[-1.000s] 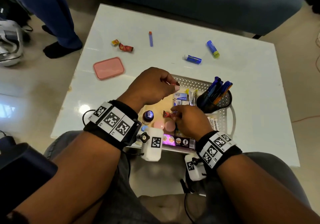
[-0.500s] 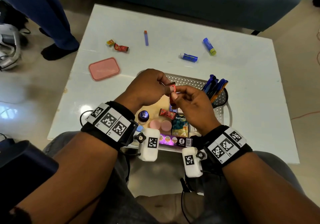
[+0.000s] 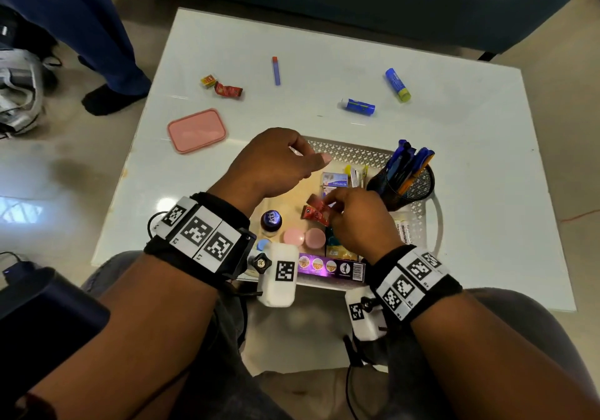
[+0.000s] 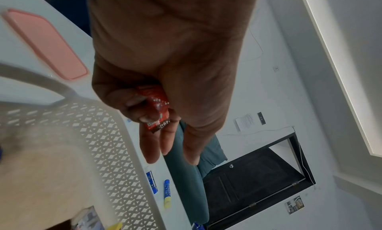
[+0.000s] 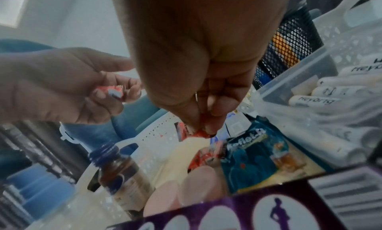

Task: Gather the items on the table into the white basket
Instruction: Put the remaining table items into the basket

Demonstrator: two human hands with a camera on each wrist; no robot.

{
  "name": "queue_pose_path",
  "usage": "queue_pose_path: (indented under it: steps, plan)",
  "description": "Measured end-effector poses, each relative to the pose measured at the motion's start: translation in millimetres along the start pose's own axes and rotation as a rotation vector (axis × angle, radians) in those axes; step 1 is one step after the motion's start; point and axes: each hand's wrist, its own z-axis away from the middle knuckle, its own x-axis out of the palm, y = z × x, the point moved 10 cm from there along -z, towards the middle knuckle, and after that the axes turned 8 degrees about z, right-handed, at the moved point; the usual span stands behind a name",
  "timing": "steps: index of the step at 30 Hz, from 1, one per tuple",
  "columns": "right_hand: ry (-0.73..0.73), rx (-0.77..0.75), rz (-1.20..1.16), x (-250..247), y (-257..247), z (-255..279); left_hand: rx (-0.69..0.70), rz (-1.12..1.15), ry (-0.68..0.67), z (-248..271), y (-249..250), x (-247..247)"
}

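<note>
You are well into the job: the white basket (image 3: 363,154) under both your hands already holds a pen cup (image 3: 404,185), a small brown bottle (image 3: 271,221), two pink lids (image 3: 305,237), a purple box (image 3: 331,267) and several sachets and packets.

Your right hand (image 3: 360,221) is down inside the basket, its fingertips pinching a red sachet (image 3: 316,213) just above another one lying on the floor of the basket; judging by the low hand, you are about to let it go.

Your left hand (image 3: 276,163) hovers over the basket's far-left rim, its curled fingers holding a second red sachet (image 4: 157,107) that has yet to go in.

Beyond your left hand, out on the table (image 3: 454,166), these are left: a pink tray (image 3: 196,130) closest, then a red wrapper (image 3: 229,89) with a small yellow box (image 3: 208,80) beside it, and a slim blue stick (image 3: 276,70) further out. Beyond your right hand lie two blue glue sticks (image 3: 357,106).

Nothing blocks those reaches, though the pen cup stands tall just past your right hand. A person's leg (image 3: 107,39) stands beside the table's far-left corner.
</note>
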Motion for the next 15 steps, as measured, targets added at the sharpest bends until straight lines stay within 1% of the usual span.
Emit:
queue_pose_path:
  steps: [5, 10, 15]
  plan:
    - [-0.041, -0.016, 0.149, 10, -5, 3, 0.002, -0.024, -0.009, -2, -1, 1]
    - [-0.095, -0.057, 0.206, 18, -10, 5, 0.001, -0.024, -0.015, -1, -2, 4]
    - [-0.102, -0.179, 0.317, 28, -24, 12, -0.001, 0.117, -0.052, 6, 11, 7]
